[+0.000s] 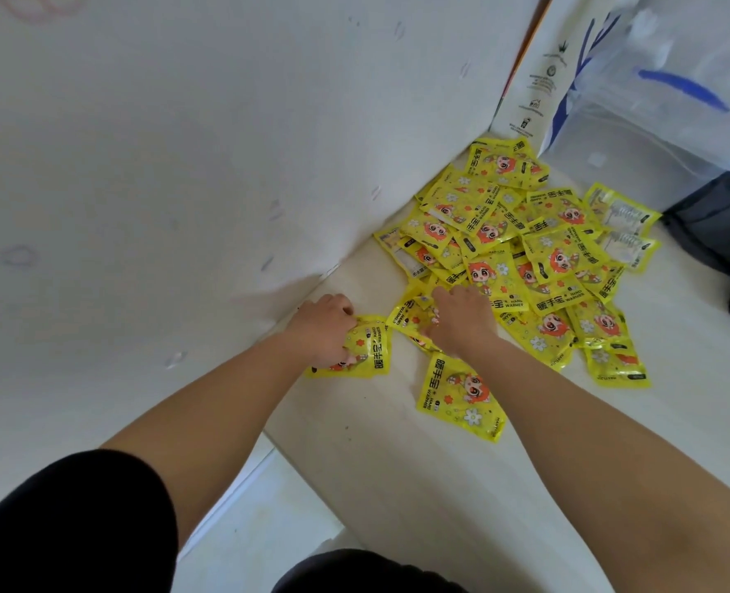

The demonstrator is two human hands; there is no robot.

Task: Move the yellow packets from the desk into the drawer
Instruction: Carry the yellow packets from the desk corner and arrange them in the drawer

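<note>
As wall, bag flank pile, left hand grips packet, right hand pinches second packet.

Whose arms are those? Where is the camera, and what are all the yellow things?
Those are a person's own two arms. The camera sits on the person's head and looks down, so you see what they see. On the pale desk lies a pile of yellow packets, printed with a cartoon face and the words hand warmer. The left hand grips the wall-side packet. The right hand curls its fingers round an edge packet on the pile's near side. A loose packet lies alone, closer to the person. A clear plastic bag stands at the back. The drawer does not show here.
</note>
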